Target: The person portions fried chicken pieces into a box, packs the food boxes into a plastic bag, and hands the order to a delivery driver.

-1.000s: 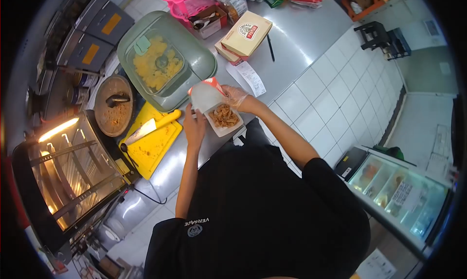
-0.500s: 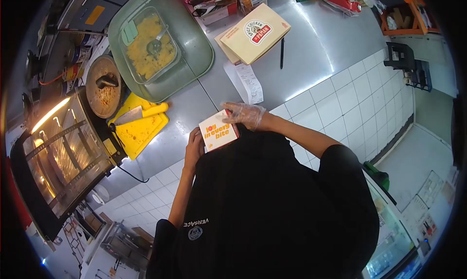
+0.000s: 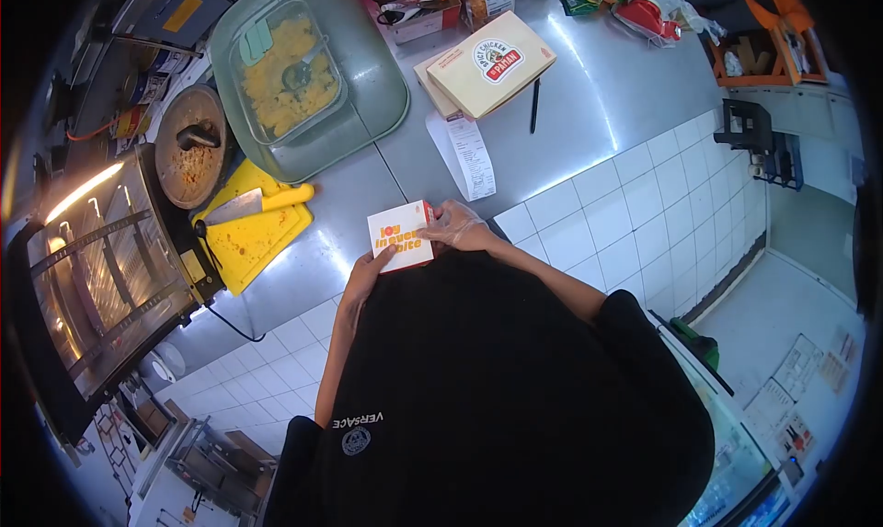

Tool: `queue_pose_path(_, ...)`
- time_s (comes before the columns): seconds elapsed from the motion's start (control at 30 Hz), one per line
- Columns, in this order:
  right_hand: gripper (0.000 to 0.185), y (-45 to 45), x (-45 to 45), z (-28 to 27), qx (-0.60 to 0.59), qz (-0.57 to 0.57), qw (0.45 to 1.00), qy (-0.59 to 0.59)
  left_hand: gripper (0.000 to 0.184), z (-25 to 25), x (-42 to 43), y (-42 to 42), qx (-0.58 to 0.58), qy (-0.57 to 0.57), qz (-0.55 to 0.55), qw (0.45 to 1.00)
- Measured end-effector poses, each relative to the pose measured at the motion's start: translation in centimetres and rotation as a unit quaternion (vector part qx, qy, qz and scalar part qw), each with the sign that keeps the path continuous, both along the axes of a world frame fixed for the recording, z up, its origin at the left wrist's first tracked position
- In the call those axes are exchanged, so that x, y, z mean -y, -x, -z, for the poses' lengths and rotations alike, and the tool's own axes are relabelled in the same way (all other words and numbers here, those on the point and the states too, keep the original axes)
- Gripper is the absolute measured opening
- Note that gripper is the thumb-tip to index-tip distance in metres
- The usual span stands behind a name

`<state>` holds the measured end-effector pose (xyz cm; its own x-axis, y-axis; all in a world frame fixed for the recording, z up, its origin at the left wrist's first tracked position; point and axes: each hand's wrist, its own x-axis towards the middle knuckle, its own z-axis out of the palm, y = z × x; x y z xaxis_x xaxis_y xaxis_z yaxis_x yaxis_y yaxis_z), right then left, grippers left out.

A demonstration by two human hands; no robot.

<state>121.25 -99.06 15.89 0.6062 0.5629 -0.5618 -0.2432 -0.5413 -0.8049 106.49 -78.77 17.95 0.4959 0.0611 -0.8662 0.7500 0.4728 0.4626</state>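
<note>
A small white cardboard box [image 3: 392, 222] with orange and yellow lettering and red sides is held close to my body, by the steel counter's near edge. My left hand [image 3: 366, 271] grips its lower left corner, thumb on the printed top. On the right side, my right hand [image 3: 463, 227], in a clear plastic glove, is closed around the box with its thumb over the edge. Just beyond lies a printed receipt [image 3: 473, 162]. Farther back, a cream chicken box [image 3: 471, 71] rests partly on another cream box.
Left on the counter are a yellow cutting board [image 3: 256, 242] with a knife [image 3: 235, 207], a stone mortar [image 3: 190, 173] and a lit glass warmer [image 3: 110, 260]. A green tray [image 3: 377, 113] bears a tub of yellow food [image 3: 285, 104]. A black pen [image 3: 534, 107] lies beside the cream box.
My left thumb has come onto the box's top, and the box has turned to sit straighter. My right hand's fingers have curled in more at its side. The view has shifted slightly.
</note>
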Motion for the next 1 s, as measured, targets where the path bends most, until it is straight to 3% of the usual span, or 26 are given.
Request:
queue_pose_path(0.07, 0.058, -1.8, -0.4, 0.0, -0.154, -0.164, 0.973, 0.058, 0.054, -0.5, 0.0, -0.7, 0.003, -0.014, 0.013, 1.0)
queue_pose_path(0.1, 0.058, -1.6, 0.0, -0.4, -0.151, -0.163, 0.973, 0.059, 0.054, -0.7, 0.2, -1.0, 0.005, -0.013, 0.014, 1.0)
queue_pose_path(0.2, 0.054, -2.0, 0.6, -4.1, -0.032, -0.12, 0.992, -0.023, 0.051, -0.8, 0.6, -1.7, 0.037, -0.036, -0.018, 0.999)
queue_pose_path(0.3, 0.059, -1.7, 0.3, -3.4, -0.081, -0.125, 0.986, 0.071, 0.048, 0.0, 0.5, -1.8, 0.06, -0.07, -0.033, 0.995)
queue_pose_path(0.37, 0.055, -0.2, 0.3, -0.5, -0.143, -0.057, 0.985, -0.081, 0.045, -0.8, 0.6, -2.4, 0.039, -0.054, -0.084, 0.994)
queue_pose_path(0.4, 0.052, -0.5, 0.0, -0.4, -0.108, -0.098, 0.987, -0.063, 0.046, -0.3, 0.6, -2.2, 0.054, -0.037, -0.114, 0.991)
queue_pose_path(0.43, 0.049, 0.2, -0.3, -1.5, -0.085, -0.038, 0.988, -0.124, 0.047, -0.8, 0.9, -2.2, 0.088, -0.014, -0.134, 0.987)
queue_pose_path(0.47, 0.05, 0.1, -0.4, -1.9, -0.003, -0.042, 0.994, -0.098, 0.047, -1.6, 1.4, -2.9, 0.111, -0.008, -0.15, 0.982)
queue_pose_path(0.53, 0.047, 0.6, -0.8, -0.7, -0.162, 0.037, 0.967, -0.191, 0.047, -3.2, 2.1, -4.0, 0.118, -0.002, -0.176, 0.977)
queue_pose_path(0.57, 0.046, 0.8, -0.9, 0.3, -0.145, 0.051, 0.985, -0.085, 0.045, -1.5, 2.1, -3.6, 0.119, -0.018, -0.204, 0.972)
queue_pose_path(0.6, 0.05, 1.1, -1.1, 2.1, -0.142, 0.058, 0.987, -0.054, 0.04, -1.5, 2.3, -3.6, 0.118, -0.022, -0.221, 0.968)
queue_pose_path(0.63, 0.046, 0.8, -1.7, -0.2, -0.231, 0.118, 0.948, -0.185, 0.038, -1.1, 2.3, -3.4, 0.111, -0.034, -0.235, 0.965)
queue_pose_path(0.73, 0.04, 0.6, -2.6, 1.4, -0.223, 0.101, 0.962, -0.118, 0.036, -1.4, 2.1, -4.2, 0.104, -0.056, -0.262, 0.958)
queue_pose_path(0.77, 0.041, -0.2, -2.6, -2.3, -0.237, 0.102, 0.96, -0.106, 0.034, -1.7, 2.1, -4.5, 0.101, -0.064, -0.275, 0.954)
queue_pose_path(1.0, 0.041, 0.1, -3.3, -2.1, -0.275, 0.055, 0.957, -0.072, 0.039, 0.0, 1.3, -3.5, 0.11, -0.082, -0.301, 0.944)
